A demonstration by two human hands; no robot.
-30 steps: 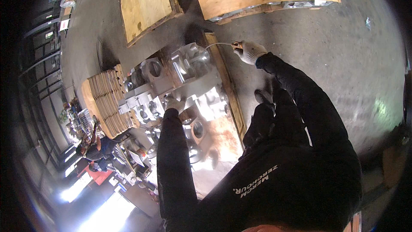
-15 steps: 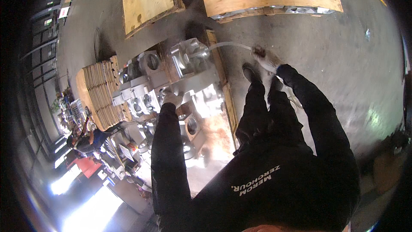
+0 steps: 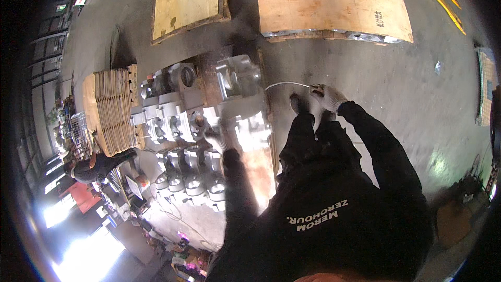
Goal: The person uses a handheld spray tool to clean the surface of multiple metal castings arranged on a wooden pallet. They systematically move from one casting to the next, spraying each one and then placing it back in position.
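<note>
My right hand (image 3: 327,97), in a whitish work glove, is closed around the dark end of a thin, pale curved tube (image 3: 287,83). From there the tube arcs left toward a large grey metal casting (image 3: 238,77) at the pallet's right side. This casting looks smeared by motion. My left hand (image 3: 219,137), also gloved, is at the near side of the castings, beside a smaller casting with a round bore (image 3: 197,120). Blur hides its fingers, so I cannot tell whether it grips anything.
Several more castings (image 3: 193,185) stand in rows at the near left. Left of them is a stack of cardboard sheets (image 3: 110,112). Two wood-topped pallets (image 3: 334,2) (image 3: 187,0) lie at the far side. Another person (image 3: 99,168) is bent over at the left.
My left hand has shifted right and nearer along the castings. My right hand, still holding the tube, sits lower in the picture. The view has swung, showing more castings at the near left.
</note>
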